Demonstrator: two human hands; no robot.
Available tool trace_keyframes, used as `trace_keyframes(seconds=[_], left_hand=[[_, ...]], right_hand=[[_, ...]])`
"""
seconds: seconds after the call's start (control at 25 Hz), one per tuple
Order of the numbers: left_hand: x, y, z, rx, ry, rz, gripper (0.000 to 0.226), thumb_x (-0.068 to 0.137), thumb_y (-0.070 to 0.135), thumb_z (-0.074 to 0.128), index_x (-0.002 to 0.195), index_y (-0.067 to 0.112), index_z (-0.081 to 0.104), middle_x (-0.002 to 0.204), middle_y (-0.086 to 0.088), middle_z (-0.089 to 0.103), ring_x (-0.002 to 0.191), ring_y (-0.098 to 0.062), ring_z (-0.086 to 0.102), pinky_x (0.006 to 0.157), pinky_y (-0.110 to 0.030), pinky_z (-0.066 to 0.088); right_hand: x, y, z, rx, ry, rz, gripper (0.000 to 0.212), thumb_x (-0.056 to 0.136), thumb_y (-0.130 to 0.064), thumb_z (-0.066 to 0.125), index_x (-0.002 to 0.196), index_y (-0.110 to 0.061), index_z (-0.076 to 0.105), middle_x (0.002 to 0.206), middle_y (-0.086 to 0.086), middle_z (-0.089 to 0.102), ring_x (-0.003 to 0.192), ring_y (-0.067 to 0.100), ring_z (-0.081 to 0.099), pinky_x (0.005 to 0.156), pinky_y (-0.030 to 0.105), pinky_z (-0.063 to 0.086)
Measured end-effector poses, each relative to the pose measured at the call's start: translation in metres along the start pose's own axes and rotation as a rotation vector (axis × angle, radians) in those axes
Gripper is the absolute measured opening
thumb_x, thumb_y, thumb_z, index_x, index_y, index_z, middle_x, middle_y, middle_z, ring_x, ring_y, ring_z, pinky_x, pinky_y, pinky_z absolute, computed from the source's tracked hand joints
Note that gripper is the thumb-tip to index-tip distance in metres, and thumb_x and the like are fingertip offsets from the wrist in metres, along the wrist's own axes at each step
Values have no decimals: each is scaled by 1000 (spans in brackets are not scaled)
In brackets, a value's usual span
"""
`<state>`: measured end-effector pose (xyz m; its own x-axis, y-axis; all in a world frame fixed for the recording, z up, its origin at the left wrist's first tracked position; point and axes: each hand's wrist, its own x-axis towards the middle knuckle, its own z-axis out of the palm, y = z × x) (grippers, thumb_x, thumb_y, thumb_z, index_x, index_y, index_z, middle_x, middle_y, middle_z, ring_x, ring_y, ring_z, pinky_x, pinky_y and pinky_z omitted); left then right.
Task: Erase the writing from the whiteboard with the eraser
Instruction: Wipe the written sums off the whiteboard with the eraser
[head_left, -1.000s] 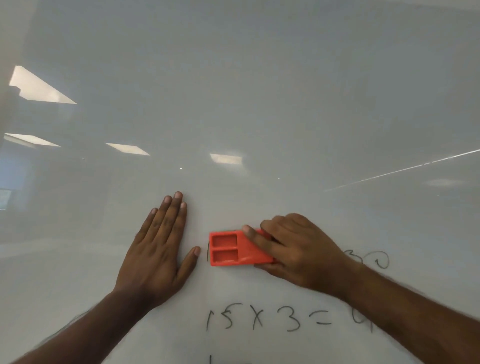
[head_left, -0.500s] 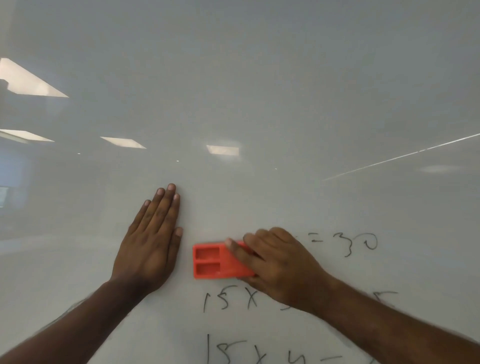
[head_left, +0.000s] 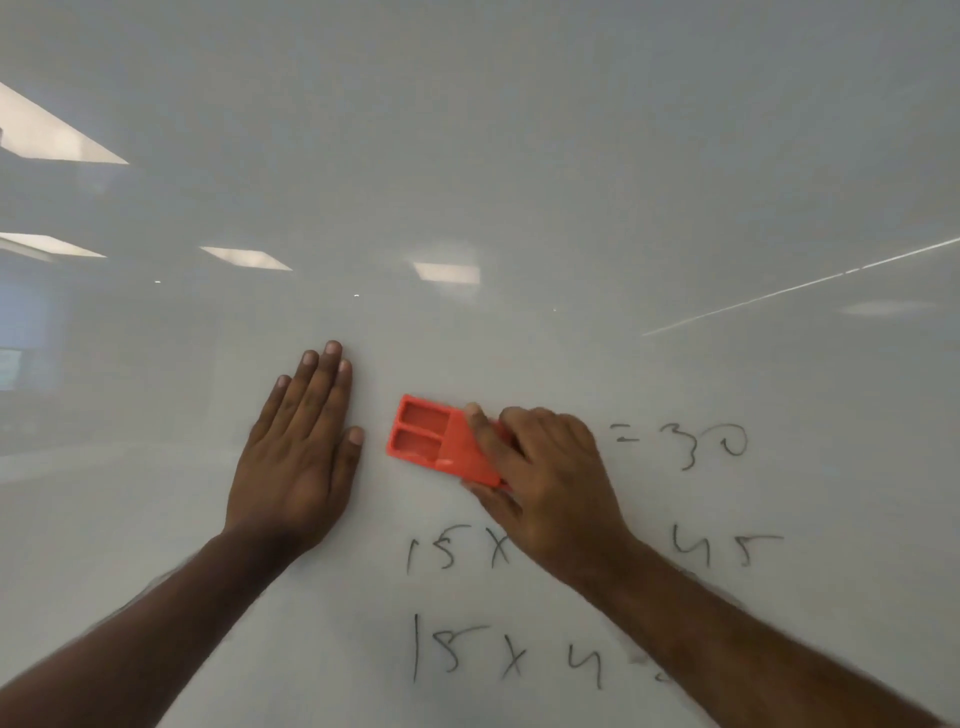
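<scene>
Ceiling lights: reflected as pale rectangular panels, four in a loose row across the glossy grey surface, largest at far left
Strip light: thin bright line, slanting up toward the right edge
Window or screen: bluish patch at the left edge, too dim and blurred to tell which
Room: only faintly mirrored, hazy, darker band low on the left
Overall light: soft, even, indoor, no hard shadows
</scene>
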<state>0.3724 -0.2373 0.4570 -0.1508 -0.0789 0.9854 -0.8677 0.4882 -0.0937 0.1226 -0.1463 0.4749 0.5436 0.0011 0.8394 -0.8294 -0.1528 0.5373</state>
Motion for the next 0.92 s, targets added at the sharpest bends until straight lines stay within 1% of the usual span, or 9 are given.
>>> trace_keyframes(seconds=[0.16,0.24,0.32,0.4,0.52,0.64,0.76,0.84,0.92], left_hand=[[-8,-2,-1,17,-11,1,64,104,31,31,159,-2,26,169,-13,21,158,-27,20,130,-37,10],[-14,-1,-2,24,-11,-11,64,104,32,31,159,-2,26,169,-13,21,158,-26,17,130,-37,9],[-22,0,1,25,-15,-9,65,104,32,32,159,-1,24,170,-13,19,160,-25,12,131,-37,8],[-29,-1,4,33,-19,3,66,104,34,33,160,0,22,171,-12,17,161,-23,8,131,-38,7],[-33,-4,7,36,-11,24,67,104,34,33,160,-1,22,171,-12,17,161,-23,9,131,-40,9],[-33,-7,7,49,-18,34,67,105,34,33,160,-2,22,171,-13,17,161,-26,12,131,-43,12],[-33,-4,5,54,-45,22,68,105,35,32,161,-1,20,171,-13,15,161,-27,11,131,-43,12],[-33,-2,2,71,-59,16,68,105,37,31,161,-1,19,171,-13,14,161,-27,11,131,-43,12],[-31,0,-1,78,-73,10,68,105,37,30,161,-1,19,171,-12,15,160,-26,11,131,-40,9]], right_hand=[[-53,-16,-5,2,-122,-431,44,96,-32,61,135,-11,57,107,6,63,92,25,60,81,36,46],[-55,8,-15,-35,-128,-502,47,90,-34,67,131,-11,61,107,7,67,93,26,62,83,36,45],[-43,39,-25,-60,-89,-367,55,86,-37,71,131,-7,61,107,12,67,90,31,61,81,39,41],[-25,56,-30,-75,5,-130,55,91,-38,67,134,-4,58,102,13,63,85,32,59,77,40,39],[-11,32,-17,-28,57,79,56,90,-35,68,134,-3,57,100,13,61,85,32,56,76,40,42],[-36,-10,-5,44,-46,-158,52,92,-33,66,135,-4,57,105,12,62,89,30,57,79,41,47],[-64,1,-22,5,-106,-405,45,96,-32,60,133,-7,59,105,9,64,89,26,60,79,38,49],[-61,33,-35,-55,-93,-375,50,92,-33,65,133,-6,59,105,12,65,89,29,61,79,39,48],[-45,69,-45,-107,-48,-191,56,90,-36,67,135,-4,56,104,15,63,88,34,60,78,41,42]])
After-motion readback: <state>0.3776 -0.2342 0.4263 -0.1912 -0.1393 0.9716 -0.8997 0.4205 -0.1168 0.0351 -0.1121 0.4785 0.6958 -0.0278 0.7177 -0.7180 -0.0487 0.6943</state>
